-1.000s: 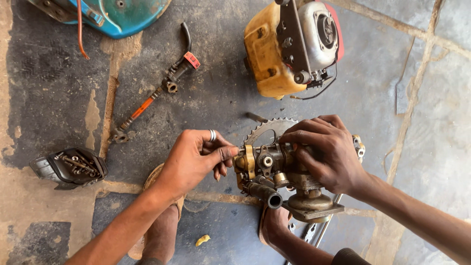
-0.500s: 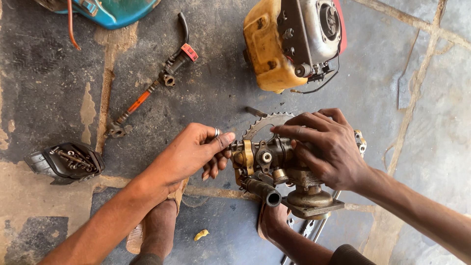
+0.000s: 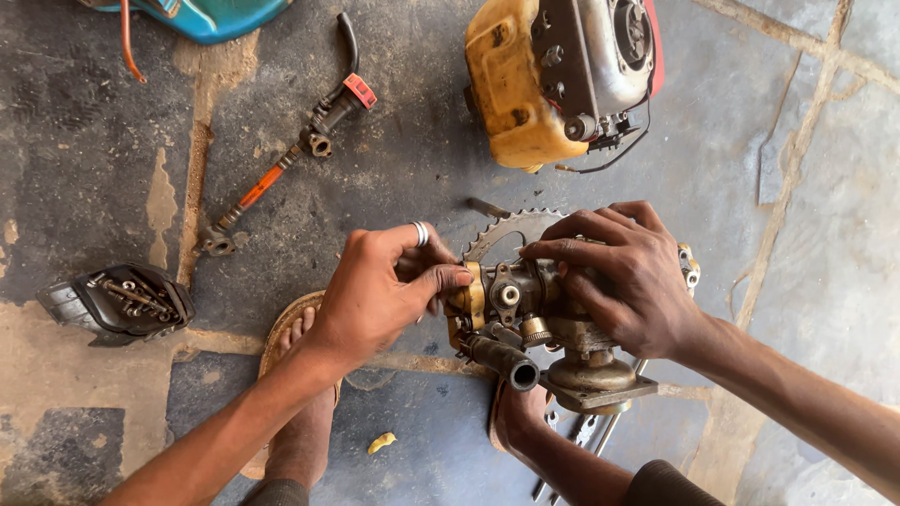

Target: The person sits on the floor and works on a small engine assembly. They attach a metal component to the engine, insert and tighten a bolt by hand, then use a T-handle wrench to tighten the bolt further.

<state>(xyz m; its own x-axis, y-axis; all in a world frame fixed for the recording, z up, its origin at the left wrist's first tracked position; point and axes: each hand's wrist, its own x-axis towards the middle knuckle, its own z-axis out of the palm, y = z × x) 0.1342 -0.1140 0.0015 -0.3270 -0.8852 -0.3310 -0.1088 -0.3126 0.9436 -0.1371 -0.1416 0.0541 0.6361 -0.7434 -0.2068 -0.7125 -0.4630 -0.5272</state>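
brass-coloured fitting [image 3: 469,298] pinched by left hand [image 3: 375,295]; right hand [image 3: 623,276] clasps pump body [image 3: 553,309] and should hold it steady.

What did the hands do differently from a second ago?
Very little. The left hand keeps its fingertips pinched at the brass end of the metal pump part, perhaps nudged slightly closer. The right hand stays clamped over the part's top. The yellow engine, orange-handled tool and black tray of bolts lie unmoved.
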